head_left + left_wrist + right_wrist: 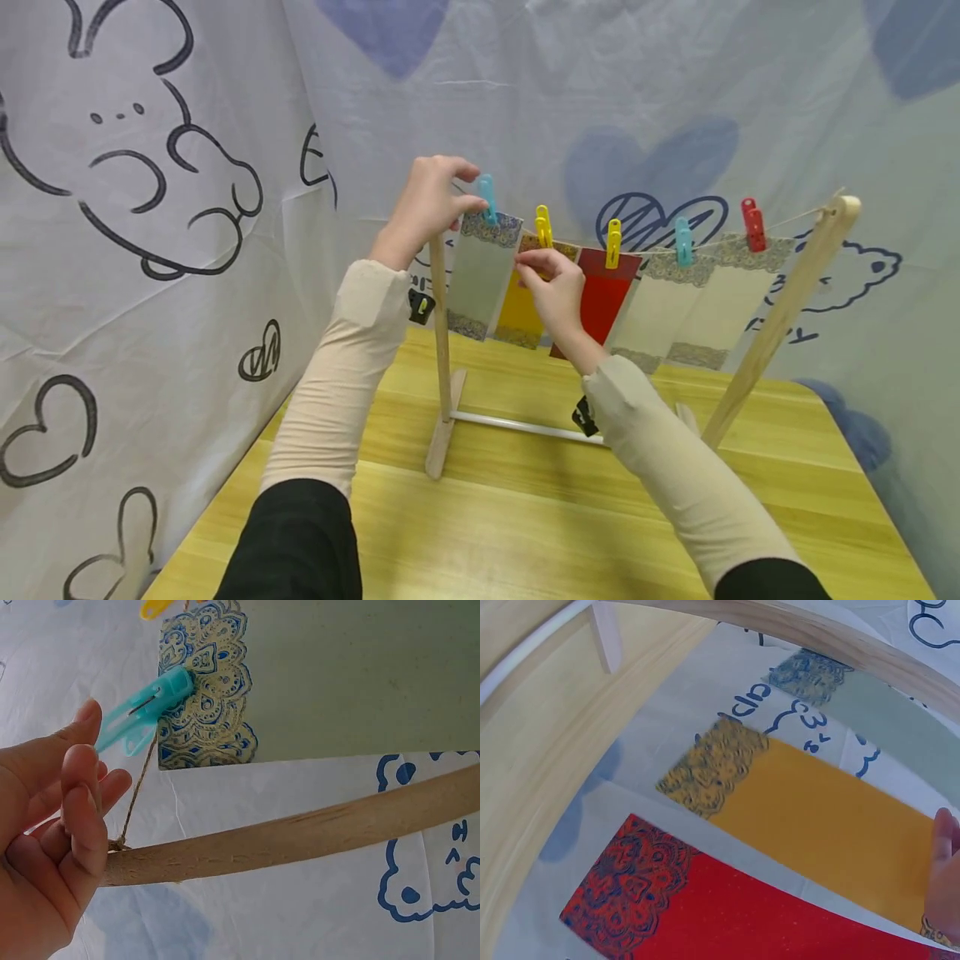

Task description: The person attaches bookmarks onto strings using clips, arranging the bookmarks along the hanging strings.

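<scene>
My left hand is raised at the left end of the string, its thumb and fingertips right beside the handles of a light blue clothespin. This pin bites the lace-patterned top of a pale green card. In the head view, my right hand is in front of a yellow-orange card, fingers bent loosely near its upper left edge. Just above those fingers, a yellow clothespin clips that card to the string. A red card hangs alongside, partly behind the right hand and wrist.
Two cream cards hang further right, under a light blue clothespin and a red clothespin. The string runs between wooden posts, joined low down by a white rod. This rack stands on a wooden table before a printed curtain.
</scene>
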`<act>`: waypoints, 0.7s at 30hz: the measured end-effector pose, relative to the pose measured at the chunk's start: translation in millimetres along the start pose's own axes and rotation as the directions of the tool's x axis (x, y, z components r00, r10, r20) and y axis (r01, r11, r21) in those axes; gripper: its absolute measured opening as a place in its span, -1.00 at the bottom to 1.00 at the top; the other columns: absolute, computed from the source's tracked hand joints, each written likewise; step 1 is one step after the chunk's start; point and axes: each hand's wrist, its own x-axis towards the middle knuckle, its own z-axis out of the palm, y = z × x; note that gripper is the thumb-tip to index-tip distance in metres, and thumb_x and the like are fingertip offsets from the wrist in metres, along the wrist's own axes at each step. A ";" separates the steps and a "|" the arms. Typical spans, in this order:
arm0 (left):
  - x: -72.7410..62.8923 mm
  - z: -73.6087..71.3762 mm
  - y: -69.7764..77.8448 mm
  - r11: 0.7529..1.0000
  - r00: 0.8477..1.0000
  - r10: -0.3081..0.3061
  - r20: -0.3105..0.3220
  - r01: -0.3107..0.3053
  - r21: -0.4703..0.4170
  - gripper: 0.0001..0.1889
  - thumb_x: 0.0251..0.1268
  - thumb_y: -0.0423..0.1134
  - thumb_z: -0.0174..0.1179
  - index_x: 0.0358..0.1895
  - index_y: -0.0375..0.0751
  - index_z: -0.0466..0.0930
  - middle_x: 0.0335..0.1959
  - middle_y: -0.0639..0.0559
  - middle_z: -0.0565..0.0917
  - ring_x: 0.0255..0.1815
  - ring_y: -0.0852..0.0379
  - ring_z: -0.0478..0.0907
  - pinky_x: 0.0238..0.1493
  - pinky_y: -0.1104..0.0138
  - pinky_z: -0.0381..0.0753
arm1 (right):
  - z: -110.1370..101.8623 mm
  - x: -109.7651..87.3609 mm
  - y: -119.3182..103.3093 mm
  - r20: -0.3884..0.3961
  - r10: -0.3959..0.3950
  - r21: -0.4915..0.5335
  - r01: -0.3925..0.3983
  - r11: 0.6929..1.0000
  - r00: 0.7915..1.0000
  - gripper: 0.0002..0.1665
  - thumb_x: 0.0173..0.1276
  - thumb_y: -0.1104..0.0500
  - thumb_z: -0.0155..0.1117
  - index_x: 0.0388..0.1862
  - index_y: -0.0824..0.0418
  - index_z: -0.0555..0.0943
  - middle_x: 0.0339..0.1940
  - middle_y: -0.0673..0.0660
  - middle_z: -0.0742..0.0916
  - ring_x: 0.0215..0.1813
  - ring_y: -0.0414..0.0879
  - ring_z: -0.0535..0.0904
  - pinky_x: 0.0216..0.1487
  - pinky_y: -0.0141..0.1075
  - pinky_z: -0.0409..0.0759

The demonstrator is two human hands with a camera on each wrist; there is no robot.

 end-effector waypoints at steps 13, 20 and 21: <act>-7.6 3.4 3.6 0.995 0.988 0.088 -0.126 -0.092 -0.028 -0.59 0.13 -0.19 0.22 0.07 -0.21 0.49 0.00 0.00 0.55 -0.71 0.11 0.50 -0.63 0.41 0.47 | -14.7 -7.1 -1.3 0.010 0.059 0.040 -0.060 0.997 0.998 -0.85 0.13 0.53 0.16 -0.31 0.65 0.50 -0.34 0.49 0.60 -0.42 0.18 0.55 -0.42 -0.16 0.59; -18.1 5.6 3.6 0.982 0.966 0.165 -0.197 -0.179 -0.055 -0.68 0.16 -0.17 0.19 -0.05 -0.26 0.57 -0.12 -0.04 0.62 -0.66 0.12 0.50 -0.43 0.43 0.49 | -29.9 -8.2 24.7 -0.025 0.006 0.096 -0.004 0.995 1.000 -0.82 0.14 0.45 0.21 -0.32 0.61 0.51 -0.43 0.46 0.62 -0.49 -0.03 0.59 -0.50 -0.35 0.58; -20.6 6.1 3.3 0.982 0.966 0.165 -0.201 -0.179 -0.057 -0.68 0.16 -0.16 0.19 -0.07 -0.26 0.58 -0.13 -0.04 0.62 -0.63 0.12 0.51 -0.41 0.43 0.49 | -32.9 -8.4 28.0 -0.028 -0.002 0.098 0.004 0.995 1.000 -0.81 0.15 0.43 0.22 -0.32 0.60 0.51 -0.43 0.45 0.62 -0.50 -0.10 0.59 -0.49 -0.35 0.58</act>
